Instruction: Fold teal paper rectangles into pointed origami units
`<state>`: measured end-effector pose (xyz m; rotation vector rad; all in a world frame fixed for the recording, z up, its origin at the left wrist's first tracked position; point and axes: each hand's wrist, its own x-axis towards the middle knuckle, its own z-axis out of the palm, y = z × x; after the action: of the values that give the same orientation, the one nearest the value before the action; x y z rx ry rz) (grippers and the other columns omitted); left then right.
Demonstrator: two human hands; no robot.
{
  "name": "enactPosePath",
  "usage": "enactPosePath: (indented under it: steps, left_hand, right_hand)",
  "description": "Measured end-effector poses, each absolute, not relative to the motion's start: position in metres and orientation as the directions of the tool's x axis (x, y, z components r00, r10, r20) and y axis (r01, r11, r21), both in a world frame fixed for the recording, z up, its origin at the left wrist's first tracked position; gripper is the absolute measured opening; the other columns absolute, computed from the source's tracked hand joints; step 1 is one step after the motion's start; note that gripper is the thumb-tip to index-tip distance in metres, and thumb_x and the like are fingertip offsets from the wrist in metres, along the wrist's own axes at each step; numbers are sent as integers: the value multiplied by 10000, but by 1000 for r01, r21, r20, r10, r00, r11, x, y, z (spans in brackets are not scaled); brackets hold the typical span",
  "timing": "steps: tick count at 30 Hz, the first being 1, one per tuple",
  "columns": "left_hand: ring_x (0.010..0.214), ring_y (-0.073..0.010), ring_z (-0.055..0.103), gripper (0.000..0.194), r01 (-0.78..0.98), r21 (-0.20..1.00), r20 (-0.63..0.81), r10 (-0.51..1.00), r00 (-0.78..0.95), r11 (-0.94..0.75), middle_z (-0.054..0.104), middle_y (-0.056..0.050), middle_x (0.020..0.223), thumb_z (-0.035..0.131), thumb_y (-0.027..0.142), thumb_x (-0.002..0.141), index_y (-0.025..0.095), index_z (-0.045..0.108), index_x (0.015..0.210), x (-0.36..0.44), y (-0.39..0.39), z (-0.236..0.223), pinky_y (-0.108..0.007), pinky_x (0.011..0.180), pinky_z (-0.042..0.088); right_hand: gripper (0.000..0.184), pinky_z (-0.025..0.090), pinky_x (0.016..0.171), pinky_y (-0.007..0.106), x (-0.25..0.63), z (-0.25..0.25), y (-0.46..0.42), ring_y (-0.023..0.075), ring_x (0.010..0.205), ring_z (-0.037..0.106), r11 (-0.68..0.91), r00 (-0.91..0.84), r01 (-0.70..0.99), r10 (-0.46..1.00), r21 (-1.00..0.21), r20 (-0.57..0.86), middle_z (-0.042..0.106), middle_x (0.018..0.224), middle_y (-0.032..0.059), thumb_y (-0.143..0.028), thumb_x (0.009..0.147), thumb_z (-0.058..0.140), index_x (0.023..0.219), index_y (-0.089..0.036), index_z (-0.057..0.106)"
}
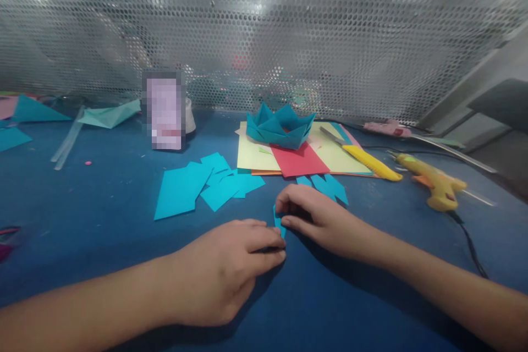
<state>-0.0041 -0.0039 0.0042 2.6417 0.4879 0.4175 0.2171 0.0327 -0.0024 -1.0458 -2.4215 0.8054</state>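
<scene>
Between two bare hands, low on the blue tabletop (330, 308), a small turquoise paper piece (278, 222) lies partly hidden by fingers. From where I stand, the left hand (237, 261) has its fingers close together, tips at the near end; whether they pinch or merely press, I can't tell. The right hand (315, 220) curls thumb and forefinger into a narrow grip on the far end.

It looks like creasing work, and I'd say precision matters most: line up the edges first, pin one end flat against the tabletop, then run a fingertip firmly along the fold. Loose creases would probably make the piece spring open. Matching the angles of the folded turquoise pieces (324, 186) beyond the right hand should help; the pointed turquoise paper ring (280, 127) shows how crisp such folds can look.
</scene>
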Motion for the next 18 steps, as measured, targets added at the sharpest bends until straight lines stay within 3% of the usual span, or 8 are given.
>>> enactPosePath:
  steps: [12,18]
  left_hand:
    - [1127,-295,566,416,298,388,237,407,882,-872,585,-195,1240,406,-9,764,28,598,1132,-1,-9,5,-431,935,503]
    - [1050,-258,613,394,258,441,266,399,878,-860,633,-151,1155,434,21,783,86,616,1127,-3,-11,3,-392,905,524]
  right_hand:
    - [128,412,653,269,217,-5,31,149,724,505,576,-636,524,754,-627,162,569,793,25,-61,839,497,805,-180,529]
    - [133,419,686,277,220,-3,32,152,748,518,594,-648,500,739,-630,184,583,806,26,-65,845,496,807,-183,542]
